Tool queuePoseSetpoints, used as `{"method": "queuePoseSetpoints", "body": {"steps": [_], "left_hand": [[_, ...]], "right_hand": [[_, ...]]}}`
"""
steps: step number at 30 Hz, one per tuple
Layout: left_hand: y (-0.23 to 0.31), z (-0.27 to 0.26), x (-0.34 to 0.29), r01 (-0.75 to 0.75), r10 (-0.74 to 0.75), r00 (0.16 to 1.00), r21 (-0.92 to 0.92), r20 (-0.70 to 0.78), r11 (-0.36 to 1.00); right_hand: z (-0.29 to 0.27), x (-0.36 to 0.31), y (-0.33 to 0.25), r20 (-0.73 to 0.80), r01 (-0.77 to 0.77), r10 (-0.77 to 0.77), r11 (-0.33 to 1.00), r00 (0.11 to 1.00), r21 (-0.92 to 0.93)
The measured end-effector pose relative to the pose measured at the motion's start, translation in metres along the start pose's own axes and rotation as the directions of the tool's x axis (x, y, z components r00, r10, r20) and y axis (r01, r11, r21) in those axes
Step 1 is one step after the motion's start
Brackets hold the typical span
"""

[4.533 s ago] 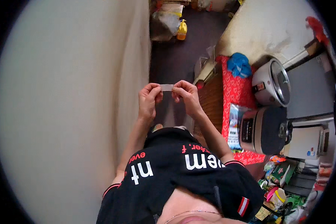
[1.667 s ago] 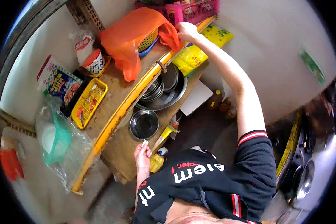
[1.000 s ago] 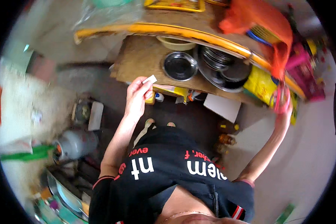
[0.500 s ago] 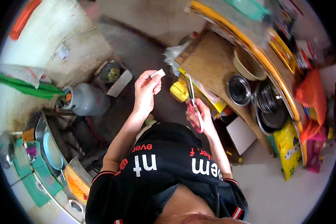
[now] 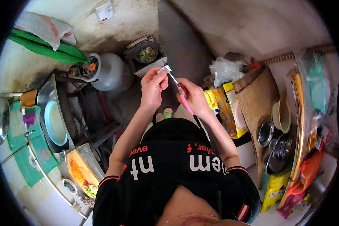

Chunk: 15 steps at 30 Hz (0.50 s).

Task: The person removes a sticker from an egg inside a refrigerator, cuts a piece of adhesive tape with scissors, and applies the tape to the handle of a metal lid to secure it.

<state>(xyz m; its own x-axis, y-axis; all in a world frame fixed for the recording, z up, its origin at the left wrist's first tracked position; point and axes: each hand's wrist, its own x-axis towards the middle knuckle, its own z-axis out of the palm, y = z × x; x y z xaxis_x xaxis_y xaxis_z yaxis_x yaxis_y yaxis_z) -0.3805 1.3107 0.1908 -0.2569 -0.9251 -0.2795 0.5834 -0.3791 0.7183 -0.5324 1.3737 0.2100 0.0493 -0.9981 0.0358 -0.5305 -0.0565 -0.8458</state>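
My left hand [image 5: 151, 90] pinches a small white packet [image 5: 164, 69] between thumb and fingertips. My right hand [image 5: 194, 97] is closed round the pink handles of a pair of scissors [image 5: 186, 105]. Their metal blades point up and to the left, and the tips meet the right side of the packet. Whether the blades have cut into it cannot be made out. Both hands are held in front of my body, above the dark floor.
Beyond my left hand stands a waste box [image 5: 140, 71] with green scraps inside. A grey gas cylinder [image 5: 115, 73] is left of it. The left counter bears a cutting board [image 5: 73, 156] with shredded vegetables. On the right, a brown board [image 5: 252, 98] carries bowls and pans.
My view has turned to the left. The scissors, upright and apart from the packet before, now tilt left with their blades at it. My hands have come closer together.
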Motion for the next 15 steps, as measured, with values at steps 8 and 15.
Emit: {"method": "queuePoseSetpoints", "body": {"steps": [8, 15], "left_hand": [[0.028, -0.025, 0.086, 0.011, -0.003, 0.978, 0.037, -0.210, 0.999], [0.046, -0.037, 0.159, 0.005, 0.001, 0.951, 0.017, -0.308, 1.000]], "right_hand": [[0.020, 0.115, 0.029, 0.165, -0.064, 0.049, 0.994, 0.985, 0.089], [0.026, 0.207, 0.055, 0.209, 0.039, -0.066, 0.991, 0.976, 0.128]]}}
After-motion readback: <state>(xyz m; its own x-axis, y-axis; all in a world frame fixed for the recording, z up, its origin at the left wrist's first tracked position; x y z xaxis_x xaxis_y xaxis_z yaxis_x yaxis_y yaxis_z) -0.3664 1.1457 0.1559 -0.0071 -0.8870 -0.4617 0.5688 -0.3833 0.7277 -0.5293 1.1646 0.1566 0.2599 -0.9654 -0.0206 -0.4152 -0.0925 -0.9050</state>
